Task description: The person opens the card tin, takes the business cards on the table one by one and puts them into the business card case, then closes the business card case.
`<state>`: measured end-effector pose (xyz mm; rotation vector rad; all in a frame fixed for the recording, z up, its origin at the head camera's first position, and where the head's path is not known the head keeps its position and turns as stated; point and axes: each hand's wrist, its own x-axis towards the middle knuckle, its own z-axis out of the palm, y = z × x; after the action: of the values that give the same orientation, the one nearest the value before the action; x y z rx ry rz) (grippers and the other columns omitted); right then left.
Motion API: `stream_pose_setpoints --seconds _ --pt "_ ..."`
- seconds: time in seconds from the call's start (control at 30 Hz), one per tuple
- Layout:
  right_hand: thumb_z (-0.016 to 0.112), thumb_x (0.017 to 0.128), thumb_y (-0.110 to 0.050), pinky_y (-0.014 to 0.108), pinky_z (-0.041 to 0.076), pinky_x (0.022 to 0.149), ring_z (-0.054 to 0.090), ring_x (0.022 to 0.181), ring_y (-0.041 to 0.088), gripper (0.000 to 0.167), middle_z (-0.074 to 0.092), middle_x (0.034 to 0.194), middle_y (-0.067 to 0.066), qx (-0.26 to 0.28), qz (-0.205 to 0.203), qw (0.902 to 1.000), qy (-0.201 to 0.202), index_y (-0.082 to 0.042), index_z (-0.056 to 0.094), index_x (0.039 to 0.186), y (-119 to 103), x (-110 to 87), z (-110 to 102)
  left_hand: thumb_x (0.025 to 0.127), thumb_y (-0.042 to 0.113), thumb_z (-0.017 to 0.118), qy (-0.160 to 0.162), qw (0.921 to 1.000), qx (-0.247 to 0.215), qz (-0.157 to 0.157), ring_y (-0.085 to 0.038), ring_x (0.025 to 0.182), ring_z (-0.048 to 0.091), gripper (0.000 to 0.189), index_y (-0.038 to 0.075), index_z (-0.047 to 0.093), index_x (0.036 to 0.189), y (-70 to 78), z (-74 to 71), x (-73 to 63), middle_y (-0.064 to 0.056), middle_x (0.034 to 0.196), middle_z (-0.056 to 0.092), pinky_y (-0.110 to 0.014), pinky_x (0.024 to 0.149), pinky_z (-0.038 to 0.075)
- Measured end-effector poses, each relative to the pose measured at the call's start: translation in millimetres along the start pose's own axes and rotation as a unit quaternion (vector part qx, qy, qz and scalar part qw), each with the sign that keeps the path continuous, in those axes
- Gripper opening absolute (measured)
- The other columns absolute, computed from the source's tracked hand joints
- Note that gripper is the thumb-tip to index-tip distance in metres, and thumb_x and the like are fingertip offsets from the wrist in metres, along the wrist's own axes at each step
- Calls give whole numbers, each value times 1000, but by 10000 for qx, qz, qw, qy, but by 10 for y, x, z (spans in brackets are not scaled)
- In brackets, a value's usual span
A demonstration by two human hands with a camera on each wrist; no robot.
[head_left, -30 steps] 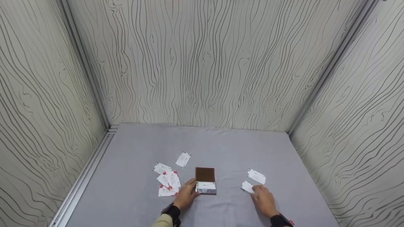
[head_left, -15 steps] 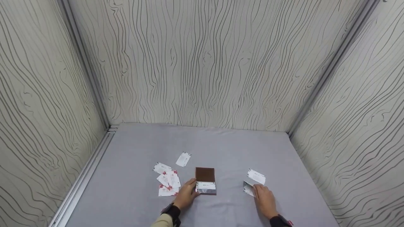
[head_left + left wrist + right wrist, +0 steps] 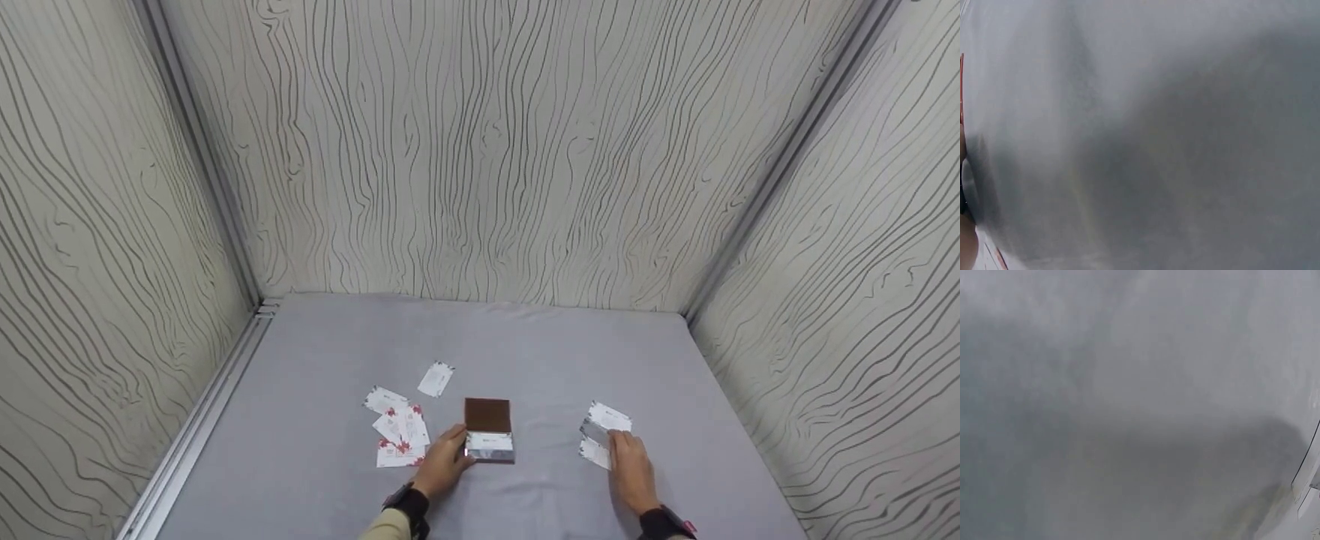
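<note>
Near the front middle of the grey cloth lies an open brown card case (image 3: 487, 414), its lid folded back. A white card (image 3: 490, 441) shows inside its lower half, above a shiny strip. My left hand (image 3: 441, 466) grips the case by its left side, thumb at the front corner. To the right, my right hand (image 3: 632, 472) pinches a card (image 3: 595, 430), tilted so that its face looks grey. Below it lies another white card (image 3: 594, 453), and a further white card (image 3: 611, 417) lies just behind. In the left wrist view only bits of fingers (image 3: 967, 247) show at the left edge.
Left of the case, several cards with red flower corners (image 3: 401, 454) overlap a white card (image 3: 385, 399). One white card (image 3: 436, 379) lies alone farther back. Wood-patterned walls (image 3: 480, 150) enclose the cloth-covered table (image 3: 525, 345) on three sides.
My right hand has lifted and tilted a card off the one beneath and shifted slightly right and away from me, toward the card behind. My left hand and the case have stayed put.
</note>
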<state>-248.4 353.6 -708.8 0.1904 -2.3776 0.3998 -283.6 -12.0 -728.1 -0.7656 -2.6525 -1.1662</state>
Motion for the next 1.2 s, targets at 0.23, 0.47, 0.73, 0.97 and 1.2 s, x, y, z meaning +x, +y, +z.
stream_pose_setpoints --seconds 0.23,0.47,0.73,0.97,1.2 --pt "65 81 14 46 50 60 59 72 33 20 62 83 15 316 -152 9993 139 5 66 99 -74 38 26 87 9 73 -15 9998 72 210 -44 123 52 50 -19 56 124 -30 6 3 -30 132 55 -52 105 41" --pt "65 81 14 46 51 58 61 74 33 26 66 89 15 419 -68 9991 61 1 65 103 -163 75 71 86 9 73 42 9996 81 282 -44 123 52 49 -19 57 123 -36 4 -1 -30 131 55 -51 105 41" --pt "66 78 18 46 54 65 63 77 32 27 67 91 15 565 -224 9981 -66 2 65 99 -280 130 137 86 8 73 9 9999 -4 169 -45 124 51 49 -18 56 124 -27 4 5 -30 132 55 -52 106 40" --pt "66 83 13 43 54 67 63 82 27 24 60 93 6 928 -40 9954 -220 -2 67 101 -408 181 202 86 9 73 29 9999 21 143 -44 124 52 50 -18 56 124 -10 -10 -5 -30 132 55 -52 106 40" --pt "66 83 13 36 53 66 60 80 22 25 59 92 5 1429 -285 9891 -208 -2 69 102 -562 246 258 85 8 74 88 9996 22 256 -46 123 52 50 -19 56 123 29 -34 -18 -30 132 55 -51 105 41"
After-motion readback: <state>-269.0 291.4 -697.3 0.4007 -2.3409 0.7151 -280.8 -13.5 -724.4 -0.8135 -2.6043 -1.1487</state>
